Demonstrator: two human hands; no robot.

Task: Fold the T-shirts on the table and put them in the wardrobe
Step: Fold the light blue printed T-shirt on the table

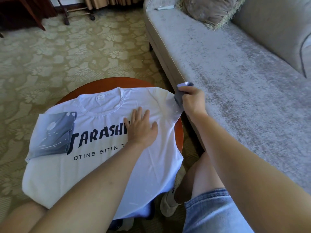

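A white T-shirt with dark lettering lies front up, spread over a round reddish-brown table. Its left sleeve, grey-blue with pale spots, is folded in over the chest. My left hand presses flat on the chest, fingers straight, covering part of the print. My right hand grips the shirt's other grey-blue sleeve and holds it lifted at the table's right edge. The shirt's hem hangs over the near edge of the table.
A long grey sofa runs along the right, with a fringed cushion at its far end. Patterned carpet covers the floor. Dark wooden furniture legs stand at the far left. My knees and denim shorts are beside the table.
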